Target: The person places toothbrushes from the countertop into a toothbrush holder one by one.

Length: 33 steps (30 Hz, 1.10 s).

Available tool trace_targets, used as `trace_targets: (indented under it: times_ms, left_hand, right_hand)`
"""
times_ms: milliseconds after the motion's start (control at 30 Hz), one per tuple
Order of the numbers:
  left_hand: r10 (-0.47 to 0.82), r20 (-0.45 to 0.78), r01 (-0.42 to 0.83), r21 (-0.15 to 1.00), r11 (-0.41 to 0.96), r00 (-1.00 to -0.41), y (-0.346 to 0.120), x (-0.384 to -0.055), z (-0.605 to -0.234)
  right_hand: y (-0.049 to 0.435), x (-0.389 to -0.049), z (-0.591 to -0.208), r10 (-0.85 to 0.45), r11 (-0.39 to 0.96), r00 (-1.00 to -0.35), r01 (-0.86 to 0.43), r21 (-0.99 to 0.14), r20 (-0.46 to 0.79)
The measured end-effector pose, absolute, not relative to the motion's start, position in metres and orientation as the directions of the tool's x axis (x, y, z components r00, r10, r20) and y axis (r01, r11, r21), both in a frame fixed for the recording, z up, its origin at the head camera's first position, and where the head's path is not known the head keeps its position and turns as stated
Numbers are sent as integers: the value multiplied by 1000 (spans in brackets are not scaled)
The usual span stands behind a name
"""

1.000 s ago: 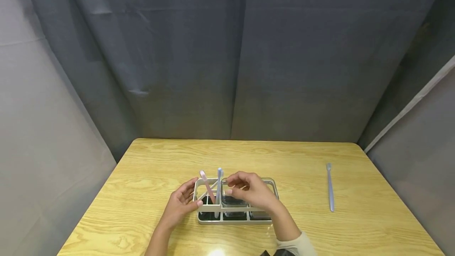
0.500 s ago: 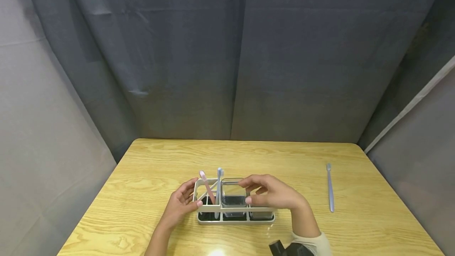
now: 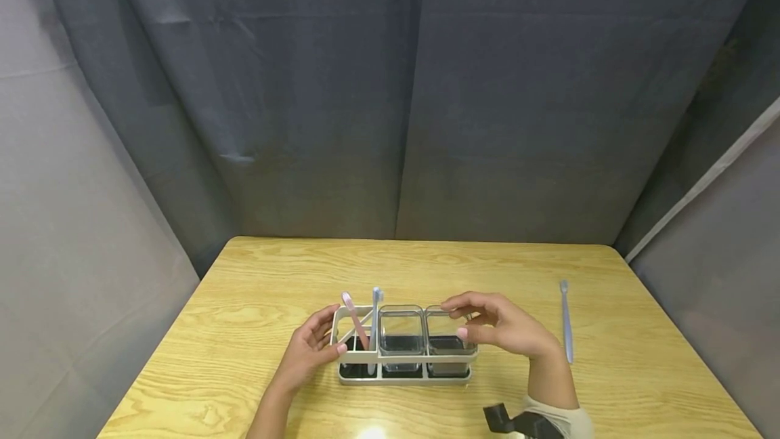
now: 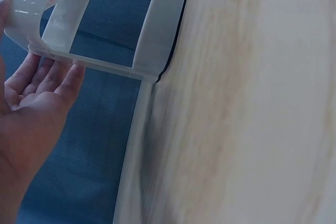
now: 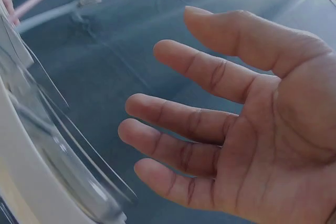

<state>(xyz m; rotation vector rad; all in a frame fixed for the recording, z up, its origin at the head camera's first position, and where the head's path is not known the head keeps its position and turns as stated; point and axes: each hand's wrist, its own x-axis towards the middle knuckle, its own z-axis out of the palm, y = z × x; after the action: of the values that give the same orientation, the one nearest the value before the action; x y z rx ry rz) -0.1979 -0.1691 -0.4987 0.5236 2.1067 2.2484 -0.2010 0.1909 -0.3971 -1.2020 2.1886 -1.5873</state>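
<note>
- The toothbrush holder (image 3: 359,357), pale and with dark floor parts, stands on the wooden table (image 3: 274,283), between the two hands.
- The left hand (image 3: 312,349) holds the left end of this holder: the thumb lies on the front rail, and the fingertips touch the end farther back.
- The right hand (image 3: 508,327) is at the other end, with its fingers spread and a little bent; in the right wrist view there is a gap between the fingertips and the holder, so it grips nothing.
- Two clear cups stand in the holder side by side: the middle cup (image 3: 401,344) is well apart from the right hand, while the end cup (image 3: 440,345) is just beside its fingertips.
- Close to the left hand, in the left section, the pink toothbrush (image 3: 359,328) leans with its head toward that hand, and the blue toothbrush (image 3: 374,320) stands almost upright beside it.
- The loose blue toothbrush (image 3: 566,324) lies on the table beyond the right hand, on its outer side; the forearm passes near the lower end of its handle.
- Behind the table hangs a grey curtain (image 3: 305,100).
</note>
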Motion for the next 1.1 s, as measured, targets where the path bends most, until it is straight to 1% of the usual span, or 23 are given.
trace_targets:
  times_ms: [133,300,567,767,967,1100]
  left_hand:
    - [238,222,206,974,-89,-946,-169,-197,-498]
    - [246,216,196,975,-103,-945,-170,-196,-497]
    - [251,228,209,973,-99,-941,-174,-195,-496]
    - [242,231,214,972,-94,-942,-175,-196,-497]
    - [236,232,214,972,-97,-944,-175,-198,-497]
    - [236,235,216,971,-105,-943,-174,-198,-498]
  right_hand:
    - [206,-200,-400,-662,113,-683,-498,-860,308]
    - [227,-200,-405,-622,128,-734,-439,-889,273]
    - [258,-201,-414,-538,149,-804,-388,-909,254]
    - [276,-206,-424,-430,236,-874,-352,-906,228]
    - [294,-209,-439,-347,311,-909,-345,-885,232]
    - [305,-207,-448,-281,381,-939,-299,-875,198]
